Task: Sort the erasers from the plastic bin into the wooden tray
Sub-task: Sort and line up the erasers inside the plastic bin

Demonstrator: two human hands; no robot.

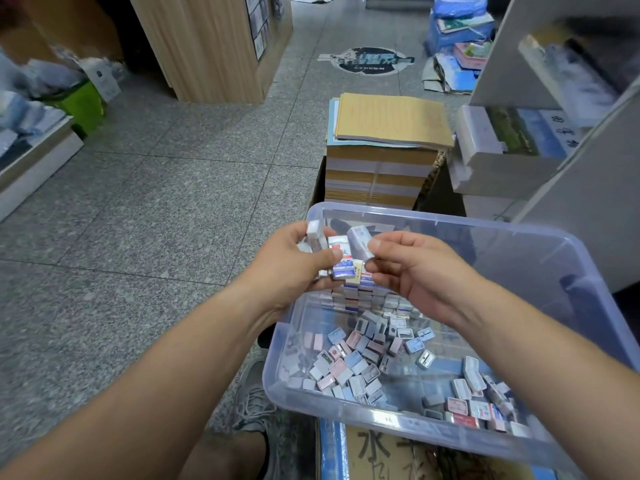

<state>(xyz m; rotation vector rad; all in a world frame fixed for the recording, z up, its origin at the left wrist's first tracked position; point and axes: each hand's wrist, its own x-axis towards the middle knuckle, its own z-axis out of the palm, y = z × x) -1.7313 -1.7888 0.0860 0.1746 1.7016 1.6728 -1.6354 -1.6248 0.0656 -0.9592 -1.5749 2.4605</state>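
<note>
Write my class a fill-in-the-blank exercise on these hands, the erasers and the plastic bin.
1. The left hand grips several erasers, while the right hand pinches just ____ eraser.
2. The plastic bin, which holds many loose pieces, has no ____ on it.
3. The floor is laid with grey ____.
Missing words: one; lid; tiles.
</note>
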